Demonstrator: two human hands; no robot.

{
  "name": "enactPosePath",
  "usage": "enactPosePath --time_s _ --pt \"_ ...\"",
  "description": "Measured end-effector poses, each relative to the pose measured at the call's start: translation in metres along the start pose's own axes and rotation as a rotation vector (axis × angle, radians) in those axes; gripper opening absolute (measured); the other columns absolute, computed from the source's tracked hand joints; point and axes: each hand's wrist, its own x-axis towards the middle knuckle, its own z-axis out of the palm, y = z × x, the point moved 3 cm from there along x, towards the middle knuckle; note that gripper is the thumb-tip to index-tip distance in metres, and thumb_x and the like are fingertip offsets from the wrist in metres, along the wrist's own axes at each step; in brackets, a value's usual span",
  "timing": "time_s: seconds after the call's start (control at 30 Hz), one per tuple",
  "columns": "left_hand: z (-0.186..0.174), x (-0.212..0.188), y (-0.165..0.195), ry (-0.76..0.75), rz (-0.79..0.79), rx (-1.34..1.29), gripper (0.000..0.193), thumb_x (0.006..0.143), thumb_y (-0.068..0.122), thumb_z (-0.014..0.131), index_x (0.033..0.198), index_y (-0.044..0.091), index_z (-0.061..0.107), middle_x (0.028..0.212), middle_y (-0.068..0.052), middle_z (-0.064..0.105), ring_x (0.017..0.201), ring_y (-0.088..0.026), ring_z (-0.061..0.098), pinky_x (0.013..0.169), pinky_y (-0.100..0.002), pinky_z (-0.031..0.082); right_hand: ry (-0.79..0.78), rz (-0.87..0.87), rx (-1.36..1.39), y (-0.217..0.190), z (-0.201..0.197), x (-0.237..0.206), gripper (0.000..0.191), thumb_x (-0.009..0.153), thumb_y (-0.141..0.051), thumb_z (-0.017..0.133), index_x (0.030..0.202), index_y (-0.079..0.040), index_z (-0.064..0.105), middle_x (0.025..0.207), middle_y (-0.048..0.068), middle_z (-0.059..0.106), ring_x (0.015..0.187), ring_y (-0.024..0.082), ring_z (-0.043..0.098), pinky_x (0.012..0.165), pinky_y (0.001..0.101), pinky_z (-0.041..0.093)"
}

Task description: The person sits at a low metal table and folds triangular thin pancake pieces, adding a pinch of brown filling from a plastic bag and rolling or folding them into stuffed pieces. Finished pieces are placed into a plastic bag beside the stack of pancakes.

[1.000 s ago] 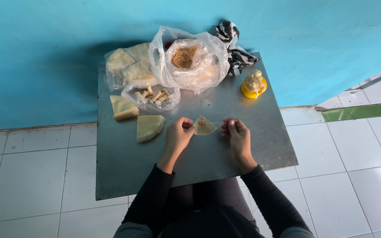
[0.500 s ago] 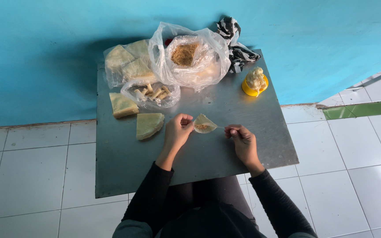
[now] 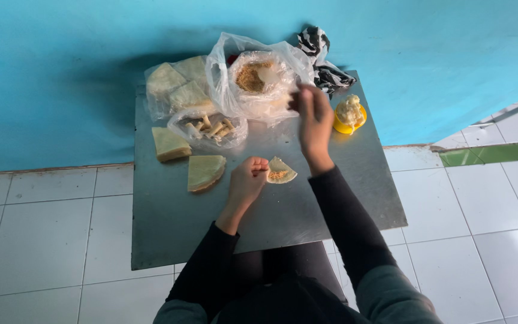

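At the centre of the frame, on the grey metal table (image 3: 169, 234), a small quarter-round pastry wrapper (image 3: 281, 170) with a dab of brown crumbly filling is pinned by its left corner under the pinching fingers of the left hand (image 3: 248, 180). The right hand (image 3: 314, 120) is raised above the table, just beside the open clear plastic bag of filling (image 3: 258, 81) in the upper middle; its fingers are blurred, so whether anything is pinched between them cannot be told.

The wrapper is thin and soft, so a light, steady hold at the corner would be judged best, with the sheet kept flat against the metal. Filling should be kept to the middle of the wrapper, away from the edges. The bag mouth sags, and a reach from above rather than from the side would avoid dragging it.

Two stacks of wrappers (image 3: 188, 161) lie to the left, rolled pieces in a smaller bag (image 3: 211, 128) behind them, and a yellow cup (image 3: 350, 115) at the upper right.
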Motion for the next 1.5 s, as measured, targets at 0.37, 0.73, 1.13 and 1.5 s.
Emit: enactPosePath --time_s 0.37,0.73,1.13,1.5 --pt "0.005 -0.012 0.023 0.094 0.256 0.132 0.021 0.084 0.008 0.077 0.101 0.0 0.067 0.093 -0.012 0.076 0.084 -0.022 0.077 0.073 -0.032 0.061 -0.125 0.019 -0.826 -0.025 -0.032 -0.1 0.028 0.091 -0.009 0.073 0.117 -0.001 0.067 0.106 0.013 0.065 0.081 0.022 0.062 0.072 0.0337 0.052" --pt "0.003 -0.02 0.046 0.093 0.5 0.504 0.008 0.083 0.013 0.079 0.088 0.007 0.076 0.091 -0.007 0.075 0.088 -0.031 0.069 0.079 -0.042 0.053 -0.155 -0.049 -1.101 -0.002 -0.039 -0.141 0.008 0.09 -0.008 0.066 0.098 -0.004 0.065 0.103 0.015 0.064 0.1 0.037 0.061 0.086 0.0476 0.049" --pt "0.001 -0.018 0.039 0.049 0.565 0.523 0.01 0.083 0.01 0.077 0.092 0.007 0.076 0.094 -0.01 0.075 0.091 -0.032 0.068 0.081 -0.042 0.054 -0.244 -0.061 -0.825 -0.006 -0.017 -0.144 0.024 0.092 -0.002 0.066 0.116 0.0 0.069 0.112 0.018 0.069 0.094 0.035 0.07 0.081 0.0401 0.057" --pt "-0.01 -0.013 0.041 -0.111 0.537 0.461 0.031 0.072 0.016 0.085 0.096 0.005 0.068 0.087 -0.009 0.074 0.087 -0.032 0.07 0.082 -0.045 0.05 -0.315 -0.121 -0.853 0.0 -0.018 -0.144 0.026 0.088 0.002 0.064 0.113 -0.002 0.07 0.113 0.016 0.069 0.103 0.036 0.068 0.089 0.0406 0.055"
